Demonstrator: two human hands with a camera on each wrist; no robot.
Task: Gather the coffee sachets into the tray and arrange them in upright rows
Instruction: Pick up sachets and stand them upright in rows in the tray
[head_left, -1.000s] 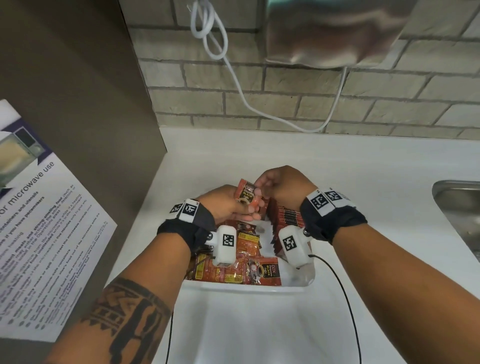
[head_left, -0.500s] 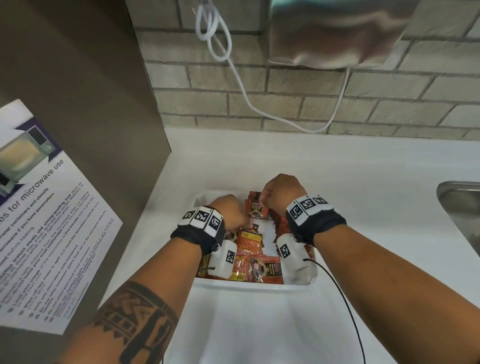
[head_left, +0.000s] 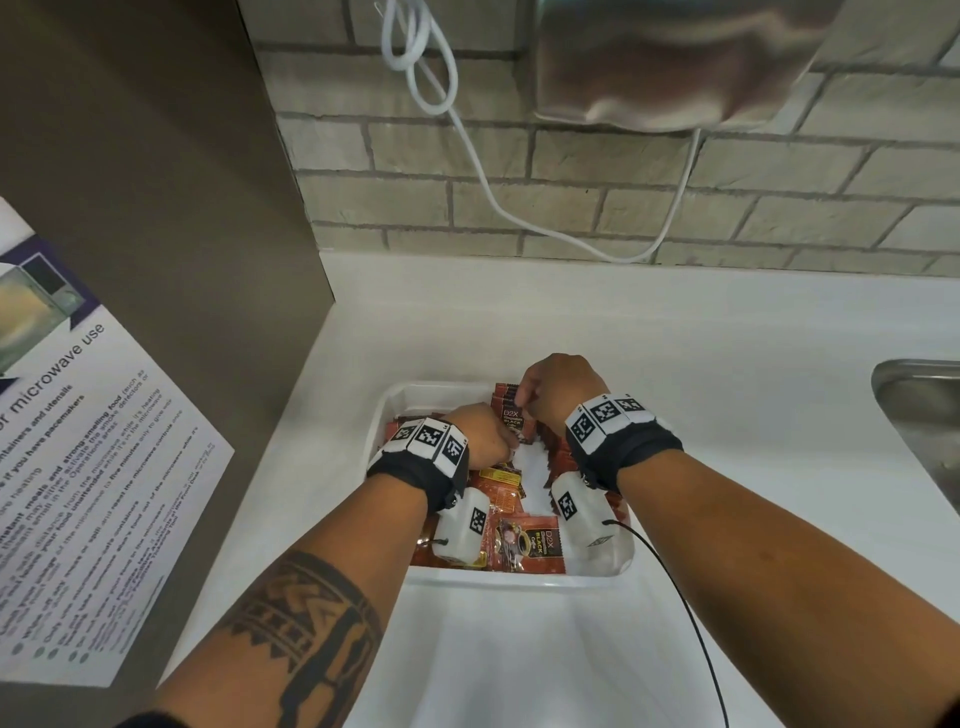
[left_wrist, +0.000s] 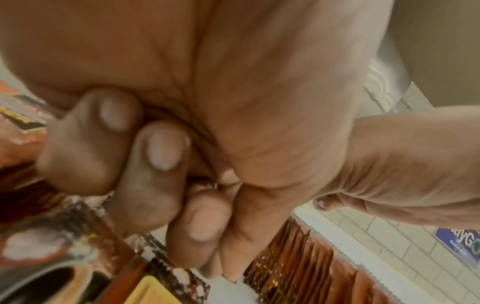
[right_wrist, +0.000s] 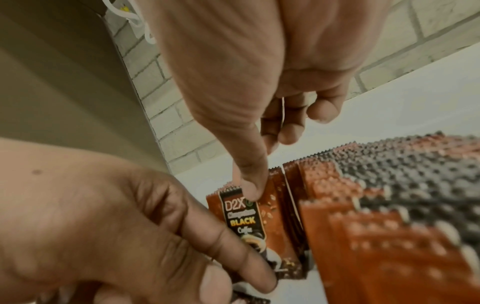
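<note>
We see a sachet (head_left: 514, 422) standing upright at the end of the row (right_wrist: 389, 205) inside the tray (head_left: 519, 578), our right hand (head_left: 558, 392) pinching its top edge between thumb and fingers, while our left hand (head_left: 480, 434), beside the sachet, has its fingers curled, one lying against the sachet's face; whether it grips anything we cannot tell. Loose sachets (head_left: 530, 543) lie flat in the tray's near part, and the tray rests on a counter (head_left: 727, 415), with a sink (head_left: 919, 415) well to the tray's right.

White tray (head_left: 387, 415): red-brown coffee sachets (right_wrist: 376, 185) stand upright in a row along its right side; loose sachets (head_left: 530, 543) lie flat beside them.
</note>
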